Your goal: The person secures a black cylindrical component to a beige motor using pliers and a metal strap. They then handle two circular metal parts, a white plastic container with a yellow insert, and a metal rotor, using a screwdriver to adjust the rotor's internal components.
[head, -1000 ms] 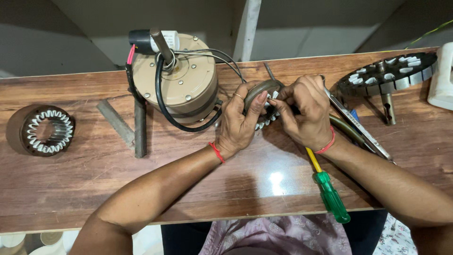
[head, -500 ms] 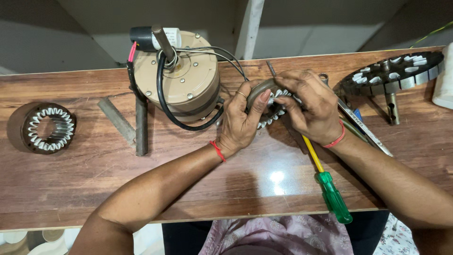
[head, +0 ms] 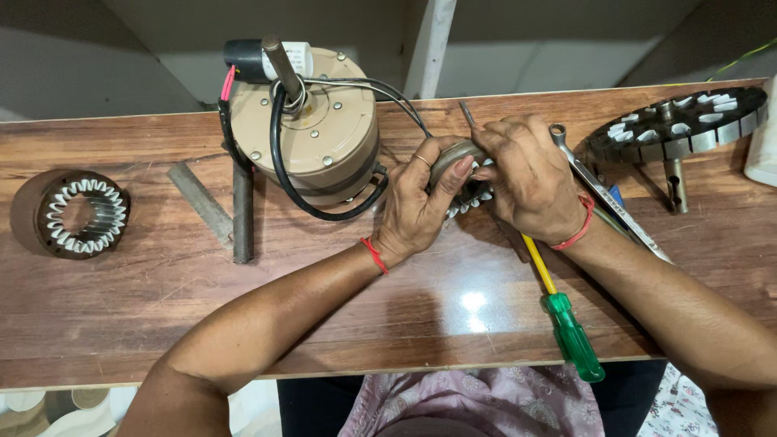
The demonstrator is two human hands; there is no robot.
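Wooden tabletop [head: 243, 307], pale wall [head: 121, 57], tan motor [head: 312, 121]

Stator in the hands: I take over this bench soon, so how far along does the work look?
Done, by the look: the beige motor sits assembled with its cable, and a second stator lies apart at the table's far left. In hand: both the left hand and right hand grip a toothed stator. Left: screwdriver, spanner and slotted disc lie untouched.
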